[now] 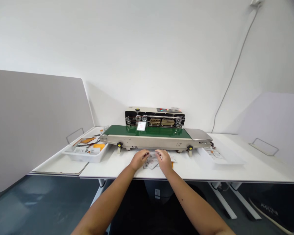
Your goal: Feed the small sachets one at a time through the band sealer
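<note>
Both hands are in front of the band sealer's green conveyor belt point(156, 131), low over the white table. My left hand point(138, 159) pinches one side of a small clear plastic bag point(152, 153). Its other side is between the closed fingers of my right hand point(164, 160). The bag's contents are too small to make out. Under and between my hands lies a loose spread of printed packets point(152, 163), with a bit of orange showing by my right wrist. One whitish packet point(141, 126) is on the belt, against the sealer's rollers.
A white plastic bin point(88, 158) heaped with orange and white packets stands left of the sealer point(155, 118). At the right end is another low bin point(225, 161) with packets in it. Grey divider panels point(39, 120) flank the table. A shoe point(269, 212) shows at lower right.
</note>
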A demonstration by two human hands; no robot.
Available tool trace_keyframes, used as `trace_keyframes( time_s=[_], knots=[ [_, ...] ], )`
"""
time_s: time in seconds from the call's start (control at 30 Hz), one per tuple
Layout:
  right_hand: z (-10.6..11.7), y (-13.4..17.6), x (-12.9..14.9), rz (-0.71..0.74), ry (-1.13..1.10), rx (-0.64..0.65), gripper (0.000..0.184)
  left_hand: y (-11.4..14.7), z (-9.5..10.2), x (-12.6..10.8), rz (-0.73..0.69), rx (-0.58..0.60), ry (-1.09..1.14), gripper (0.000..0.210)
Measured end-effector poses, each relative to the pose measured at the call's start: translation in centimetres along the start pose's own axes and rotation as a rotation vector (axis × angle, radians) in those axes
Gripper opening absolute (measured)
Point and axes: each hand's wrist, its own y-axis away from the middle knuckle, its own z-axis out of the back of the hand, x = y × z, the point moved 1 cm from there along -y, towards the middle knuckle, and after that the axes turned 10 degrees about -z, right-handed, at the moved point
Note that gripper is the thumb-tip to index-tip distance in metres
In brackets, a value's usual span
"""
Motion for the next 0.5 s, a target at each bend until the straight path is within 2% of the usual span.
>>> trace_keyframes(
  time_s=[0.07, 0.13, 0.23, 0.37, 0.5],
  knots=[
    [-0.7, -0.2, -0.1, -0.077, -0.053, -0.047, 0.031, 0.2, 0.0, 0.3, 0.093, -0.058, 0.078, 0.019],
    [-1.3, -0.3, -0.3, -0.129, -0.082, -0.025, 0.034, 0.3, 0.0, 0.6, 0.160, -0.068, 0.216, 0.024],
    [-1.6, -0.5, -0.5, -0.129, -0.114, 0.070, 0.034, 0.3, 0.0, 0.7, 0.176, -0.066, 0.404, 0.032],
    [-1.2, -0.8, -0.6, -0.080, -0.147, 0.256, 0.037, 0.2, 0.0, 0.9, 0.160, -0.053, 0.596, 0.058],
    [-0.7, -1.2, -1.1, -0.152, -0.215, 0.363, 0.035, 0.1, -0.1, 1.1, 0.217, 0.014, 0.638, 0.040]
  ],
)
